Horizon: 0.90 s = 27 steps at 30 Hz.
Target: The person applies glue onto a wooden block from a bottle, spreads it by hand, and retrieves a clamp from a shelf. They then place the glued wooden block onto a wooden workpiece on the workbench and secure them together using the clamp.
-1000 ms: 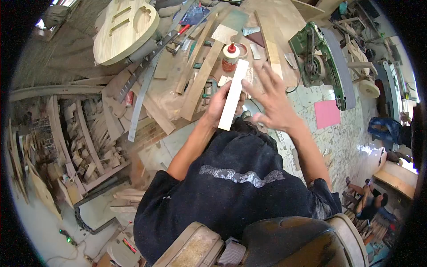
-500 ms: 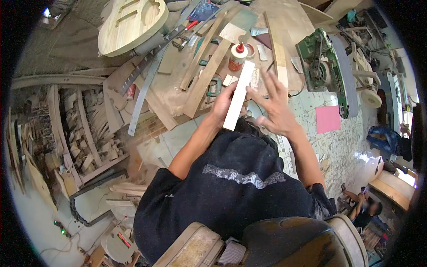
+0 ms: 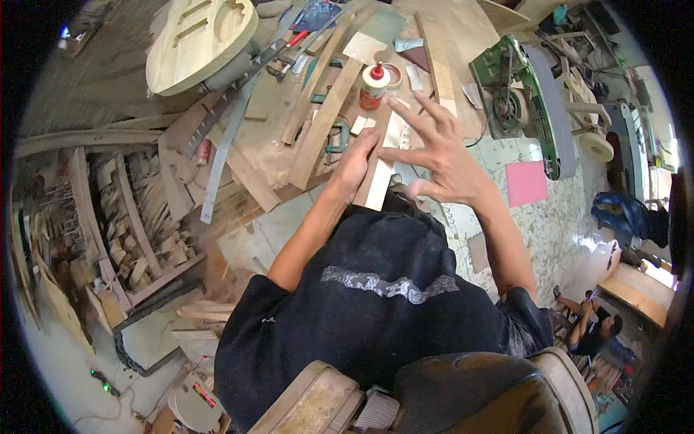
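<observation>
A short wooden strip (image 3: 377,184) is held tilted in front of my chest, with a pale bright face and a browner side showing. My left hand (image 3: 354,168) is closed around its left edge. My right hand (image 3: 447,160) is open, fingers spread, over the strip's right side; the index fingertip reaches its face, but I cannot tell whether it touches. Just beyond the strip stands a white-and-red glue bottle (image 3: 374,87) with a red cap. Small pale wood blocks (image 3: 362,125) lie beside the left hand.
Long wood strips (image 3: 327,123), a green clamp (image 3: 337,137) and a handsaw (image 3: 242,83) lie on the workbench. A guitar-shaped body (image 3: 202,47) is at upper left. A green belt sander (image 3: 517,101) stands right. Another person (image 3: 596,325) sits at lower right.
The wooden strip has turned in my left hand, so its browner side now shows. My right hand's fingers have spread wider over it. The whole view has shifted slightly.
</observation>
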### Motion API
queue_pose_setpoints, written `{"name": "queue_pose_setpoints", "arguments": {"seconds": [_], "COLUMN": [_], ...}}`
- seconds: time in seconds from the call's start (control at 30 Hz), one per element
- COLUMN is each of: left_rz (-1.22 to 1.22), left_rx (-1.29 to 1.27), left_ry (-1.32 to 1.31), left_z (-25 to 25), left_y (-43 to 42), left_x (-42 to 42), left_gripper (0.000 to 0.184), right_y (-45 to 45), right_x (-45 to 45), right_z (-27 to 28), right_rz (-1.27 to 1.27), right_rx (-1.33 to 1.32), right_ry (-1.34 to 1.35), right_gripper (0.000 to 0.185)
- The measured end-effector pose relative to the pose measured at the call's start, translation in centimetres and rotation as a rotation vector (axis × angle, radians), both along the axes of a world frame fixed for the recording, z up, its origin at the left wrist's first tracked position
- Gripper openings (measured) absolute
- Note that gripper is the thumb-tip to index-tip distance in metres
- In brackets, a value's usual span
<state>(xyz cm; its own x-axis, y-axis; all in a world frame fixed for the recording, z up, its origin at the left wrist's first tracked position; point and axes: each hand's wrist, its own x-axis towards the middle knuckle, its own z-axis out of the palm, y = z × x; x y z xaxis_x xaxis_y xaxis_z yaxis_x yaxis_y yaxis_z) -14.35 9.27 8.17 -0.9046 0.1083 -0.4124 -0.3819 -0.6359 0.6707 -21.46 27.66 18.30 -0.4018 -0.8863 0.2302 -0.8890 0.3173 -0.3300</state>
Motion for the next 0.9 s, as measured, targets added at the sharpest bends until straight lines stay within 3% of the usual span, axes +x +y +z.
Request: {"name": "queue_pose_setpoints", "arguments": {"seconds": [0.1, 0.2, 0.23, 0.37, 0.5, 0.6, 0.7, 0.77, 0.9], "left_rz": [-0.016, 0.003, -0.004, 0.017, -0.032, 0.039, 0.184, 0.193, 0.476], "left_rx": [-0.083, -0.067, -0.061, -0.029, -0.073, -0.073, 0.0, 0.052, -0.071], "left_ry": [-0.007, -0.073, -0.075, -0.073, -0.09, -0.064, -0.151, -0.26, -0.222], "left_z": [-0.6, -1.3, -0.9, -3.0, -1.9, -3.3, -5.9, -5.1, -9.0], "left_y": [0.0, 0.1, 0.0, 0.2, 0.0, -0.3, -2.1, -4.7, -10.2], "left_x": [0.3, 0.7, 1.0, 1.0, 1.2, 1.2, 1.4, 2.1, 4.3], "left_gripper": [0.033, 0.033, 0.033, 0.033, 0.031, 0.037, 0.038, 0.042, 0.041], "right_y": [-0.5, -1.0, -1.4, -0.8, 0.1, 2.1, 5.0, 6.3, 8.9], "right_x": [-0.4, -0.4, -0.7, 0.0, 0.1, -2.0, -2.8, -1.7, 0.4], "right_z": [-0.4, -1.3, -1.7, -2.1, -5.9, -6.8, -9.4, -12.0, -18.0], "right_rz": [0.021, -0.133, -0.187, -0.018, -0.271, -0.535, -0.645, -0.759, -0.968], "right_rx": [0.055, 0.153, 0.023, 0.063, 0.119, -0.21, -0.365, -0.401, -0.38], "right_ry": [0.068, 0.252, 0.233, 0.034, 0.134, -0.03, -0.331, -0.52, -0.77], "right_gripper": [0.071, 0.072, 0.072, 0.071, 0.065, 0.06, 0.056, 0.055, 0.051]}}
